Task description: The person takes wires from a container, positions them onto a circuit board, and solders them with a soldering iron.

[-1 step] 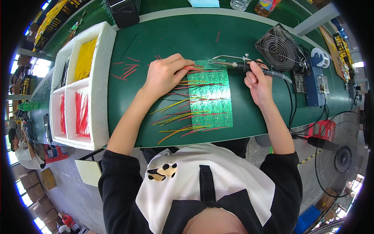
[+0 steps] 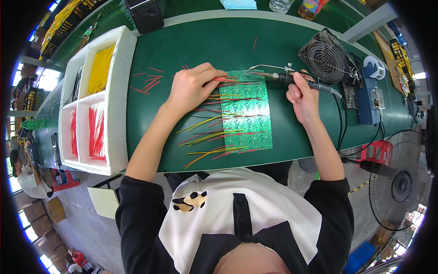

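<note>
Circuit board panel, green and gridded with small repeated units, is laid flat on the dark green worktop, its far edge set between two bare hands. Wires in red, yellow and black are strung in rows across its left edge. A soldering iron is levelled over the far row, its dark handle gripped by the right hand much as a pen would be. By the left hand, closed in a pinch at the far left corner, at least one red wire is held. At the iron's tip (whether a pad is touched cannot be told from above), steadiness appears to be called for. For a sound joint, wire and pad should be heated together, solder fed sparingly, and the pinch kept motionless until the metal has set. Neighbouring wires and fingertips are best kept clear of the heat.
</note>
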